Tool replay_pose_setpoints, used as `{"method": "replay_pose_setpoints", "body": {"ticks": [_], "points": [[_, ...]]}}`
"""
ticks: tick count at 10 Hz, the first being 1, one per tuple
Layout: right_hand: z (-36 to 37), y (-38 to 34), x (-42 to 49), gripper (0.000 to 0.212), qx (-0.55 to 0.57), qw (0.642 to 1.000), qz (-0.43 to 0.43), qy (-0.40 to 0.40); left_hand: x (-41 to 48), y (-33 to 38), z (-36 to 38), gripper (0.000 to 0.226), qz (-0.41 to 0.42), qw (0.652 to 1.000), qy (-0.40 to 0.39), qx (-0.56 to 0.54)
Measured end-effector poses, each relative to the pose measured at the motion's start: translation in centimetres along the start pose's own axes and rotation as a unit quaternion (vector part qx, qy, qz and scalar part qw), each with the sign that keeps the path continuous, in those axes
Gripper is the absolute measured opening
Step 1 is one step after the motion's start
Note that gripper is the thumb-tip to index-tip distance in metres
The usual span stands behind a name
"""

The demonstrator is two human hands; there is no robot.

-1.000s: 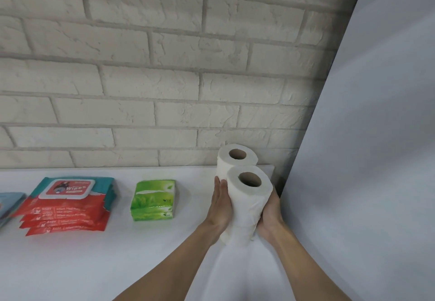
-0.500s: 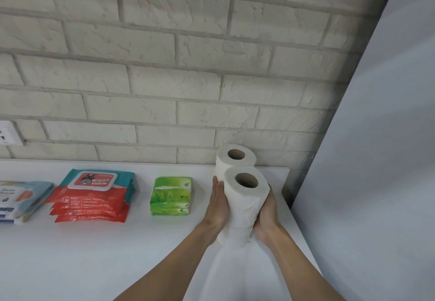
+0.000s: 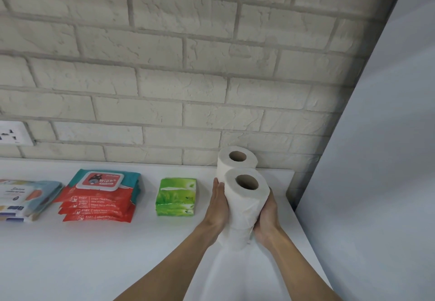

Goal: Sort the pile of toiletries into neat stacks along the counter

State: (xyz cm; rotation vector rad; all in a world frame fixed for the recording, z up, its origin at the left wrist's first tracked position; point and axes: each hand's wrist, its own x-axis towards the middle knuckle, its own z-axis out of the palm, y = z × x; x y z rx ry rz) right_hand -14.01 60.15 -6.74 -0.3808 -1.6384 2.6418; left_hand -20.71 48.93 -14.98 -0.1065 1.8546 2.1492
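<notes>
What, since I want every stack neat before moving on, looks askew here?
The red wipes stack is fanned, its lower packs stepping out toward the front. The front toilet rolls, pressed between the left hand and right hand, show wrinkled loose paper.

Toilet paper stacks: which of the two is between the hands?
The front stack, nearer the camera: the left hand and right hand press its sides. The rear stack stands behind it.
</notes>
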Motion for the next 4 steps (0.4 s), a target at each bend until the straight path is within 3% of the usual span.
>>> {"method": "replay_pose_setpoints", "body": {"ticks": [1,2,3,4], "points": [[-0.7,-0.8,0.0,0.053,-0.006,1.000,-0.002,-0.020,-2.0,1.6,-0.3,0.095,0.008,1.000,-0.008,0.004],[-1.0,-1.4,0.2,0.055,-0.046,0.999,-0.005,-0.001,-4.0,2.8,-0.7,0.083,0.022,0.999,0.000,0.022],[-1.7,-2.9,-0.1,0.046,-0.076,0.996,-0.024,0.035,-6.8,3.9,-2.4,0.067,0.021,0.998,0.043,0.050],[-1.7,-4.5,-1.3,0.041,-0.102,0.993,-0.041,0.036,-8.5,4.7,-4.1,0.071,0.039,0.996,0.046,0.062]]}}
